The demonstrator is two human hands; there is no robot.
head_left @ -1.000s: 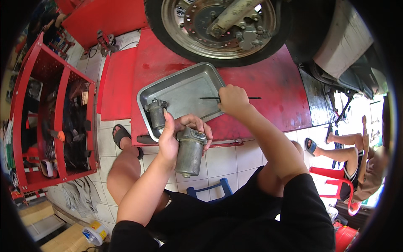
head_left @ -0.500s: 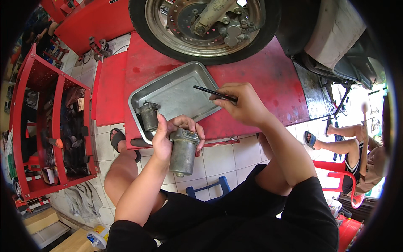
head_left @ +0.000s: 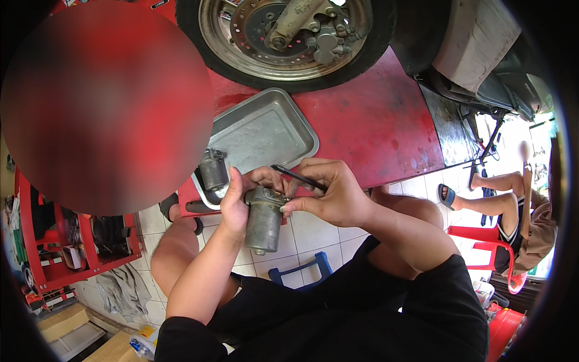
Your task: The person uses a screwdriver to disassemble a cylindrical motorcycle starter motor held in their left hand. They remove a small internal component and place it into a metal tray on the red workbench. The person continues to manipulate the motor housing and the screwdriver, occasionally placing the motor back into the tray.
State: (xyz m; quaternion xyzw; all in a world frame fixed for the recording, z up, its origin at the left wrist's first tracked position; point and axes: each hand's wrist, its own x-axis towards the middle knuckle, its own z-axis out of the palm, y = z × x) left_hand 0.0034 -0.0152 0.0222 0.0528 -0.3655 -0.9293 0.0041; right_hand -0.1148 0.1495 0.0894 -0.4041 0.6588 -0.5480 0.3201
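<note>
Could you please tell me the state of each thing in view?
Left hand: closed around the metal cylinder
Metal cylinder: dull, stained
Right hand: closed on the black rod
Black rod: held, slanting
Tray: on the red platform
Second cylinder: inside the tray, unheld
Wheel: fitted to its fork

- Bright light came from the right, kinda blown out around the seated person point(head_left: 540, 235)
- Big round blur swallowed the upper left
- Metal canister point(head_left: 263, 226) looked decently sharp
- Fisheye bent the edges, corners went black
</note>
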